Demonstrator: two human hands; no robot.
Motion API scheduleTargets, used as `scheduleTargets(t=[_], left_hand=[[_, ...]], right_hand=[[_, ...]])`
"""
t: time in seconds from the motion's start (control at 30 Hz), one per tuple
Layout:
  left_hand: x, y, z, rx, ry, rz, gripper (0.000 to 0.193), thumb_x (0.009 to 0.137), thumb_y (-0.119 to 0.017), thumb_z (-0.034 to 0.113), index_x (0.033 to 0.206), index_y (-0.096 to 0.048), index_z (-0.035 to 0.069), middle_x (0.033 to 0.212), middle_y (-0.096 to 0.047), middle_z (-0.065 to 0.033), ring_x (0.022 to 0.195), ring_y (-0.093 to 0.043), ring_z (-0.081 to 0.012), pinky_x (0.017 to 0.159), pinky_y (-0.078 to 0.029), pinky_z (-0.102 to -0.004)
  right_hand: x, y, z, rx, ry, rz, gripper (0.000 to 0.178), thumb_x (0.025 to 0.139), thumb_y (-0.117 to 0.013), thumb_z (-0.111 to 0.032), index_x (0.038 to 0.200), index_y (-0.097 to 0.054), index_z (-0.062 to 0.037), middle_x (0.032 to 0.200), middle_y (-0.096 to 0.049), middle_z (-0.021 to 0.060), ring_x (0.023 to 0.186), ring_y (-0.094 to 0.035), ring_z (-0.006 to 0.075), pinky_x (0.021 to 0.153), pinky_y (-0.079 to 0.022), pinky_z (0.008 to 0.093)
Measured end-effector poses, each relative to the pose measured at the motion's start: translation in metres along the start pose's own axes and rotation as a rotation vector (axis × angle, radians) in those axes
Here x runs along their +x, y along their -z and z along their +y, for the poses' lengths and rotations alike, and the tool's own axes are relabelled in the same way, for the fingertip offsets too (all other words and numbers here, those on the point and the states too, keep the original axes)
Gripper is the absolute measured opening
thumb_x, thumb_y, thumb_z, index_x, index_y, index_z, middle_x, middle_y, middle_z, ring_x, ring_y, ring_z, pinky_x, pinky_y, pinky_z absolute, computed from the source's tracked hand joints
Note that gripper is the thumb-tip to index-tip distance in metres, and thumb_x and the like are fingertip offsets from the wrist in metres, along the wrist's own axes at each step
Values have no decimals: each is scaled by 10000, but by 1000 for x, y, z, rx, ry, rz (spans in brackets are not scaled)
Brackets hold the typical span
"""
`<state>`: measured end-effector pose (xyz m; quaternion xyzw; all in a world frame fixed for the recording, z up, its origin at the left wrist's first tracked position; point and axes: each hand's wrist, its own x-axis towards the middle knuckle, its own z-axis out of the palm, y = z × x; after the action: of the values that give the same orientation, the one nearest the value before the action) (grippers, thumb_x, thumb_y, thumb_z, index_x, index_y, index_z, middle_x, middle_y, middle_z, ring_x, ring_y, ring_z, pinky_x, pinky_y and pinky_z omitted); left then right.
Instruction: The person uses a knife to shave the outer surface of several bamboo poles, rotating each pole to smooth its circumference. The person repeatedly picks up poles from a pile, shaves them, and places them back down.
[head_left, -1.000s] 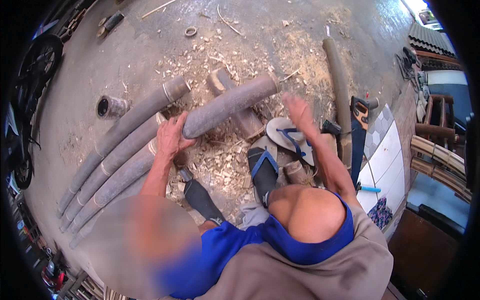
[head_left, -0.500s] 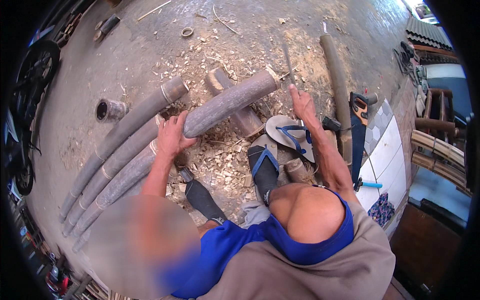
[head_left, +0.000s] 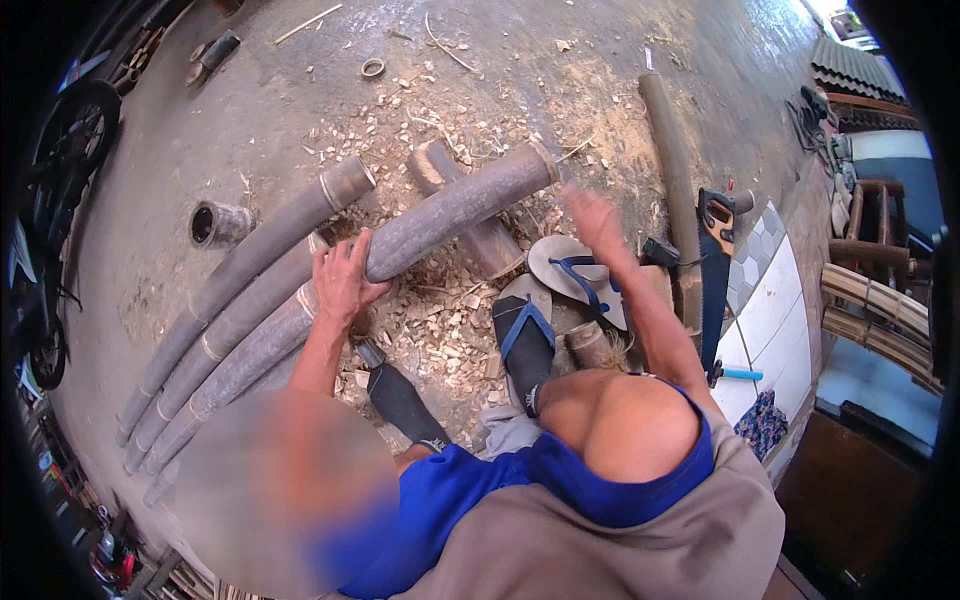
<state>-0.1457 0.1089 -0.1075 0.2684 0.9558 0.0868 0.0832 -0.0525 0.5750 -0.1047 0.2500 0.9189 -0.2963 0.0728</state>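
Note:
A thick grey bamboo section (head_left: 455,208) lies slanted across a short bamboo stump (head_left: 485,245) amid wood chips. My left hand (head_left: 343,280) is closed over its near, lower end, beside the ends of the poles lying on the ground. My right hand (head_left: 592,215) is raised and blurred, fingers apart and holding nothing, just right of the section's far end. My bent knee shows below it.
Several long bamboo poles (head_left: 230,330) lie side by side at left, with a short cut piece (head_left: 215,222) beyond. Another pole (head_left: 672,170), a hand saw (head_left: 714,262), two sandals (head_left: 573,272) and a dark flat tool (head_left: 400,398) lie around me. A motorbike wheel (head_left: 62,150) stands far left.
My right hand stays in the air by the section's far end, shifting only slightly. My left hand keeps its hold and the bamboo has barely moved.

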Motion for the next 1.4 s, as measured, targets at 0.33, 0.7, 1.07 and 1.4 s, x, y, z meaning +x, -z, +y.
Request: scheduleTargets(t=[0.33, 0.7, 1.07, 1.4], left_hand=[[4, 4, -2, -63, 8, -73, 1007, 623, -937, 422, 1508, -519, 182, 1216, -699, -124, 1172, -658, -331, 1094, -420, -500], [4, 0, -4, -16, -13, 15, 1019, 608, -943, 458, 1496, -533, 172, 1204, -699, -132, 1149, -660, -324, 1065, -440, -493], [14, 4, -18, -174, -22, -155, 999, 612, -922, 508, 1471, -557, 151, 1156, -740, -134, 1103, -698, -341, 1022, -463, -496], [8, 6, -5, -72, -16, -35, 996, 599, -941, 472, 1470, -570, 161, 1137, -718, -128, 1110, -677, -313, 1065, -455, -491]], right_hand=[[-30, -19, -6, 5, 66, 3, 669, 1017, -519, -683, 964, -680, -35, 923, -713, 324, 923, -705, 516, 764, -555, 580], [-15, 4, -21, -111, 37, -42, 746, 1024, -473, -699, 1043, -712, 7, 967, -727, 302, 960, -711, 506, 803, -555, 575], [-36, -21, -21, -182, 34, -83, 741, 989, -490, -748, 1027, -710, -41, 913, -717, 311, 927, -701, 532, 804, -540, 595], [-39, -21, -24, -299, 131, -169, 728, 1004, -492, -718, 1099, -696, -25, 981, -725, 309, 999, -696, 523, 851, -546, 586]])
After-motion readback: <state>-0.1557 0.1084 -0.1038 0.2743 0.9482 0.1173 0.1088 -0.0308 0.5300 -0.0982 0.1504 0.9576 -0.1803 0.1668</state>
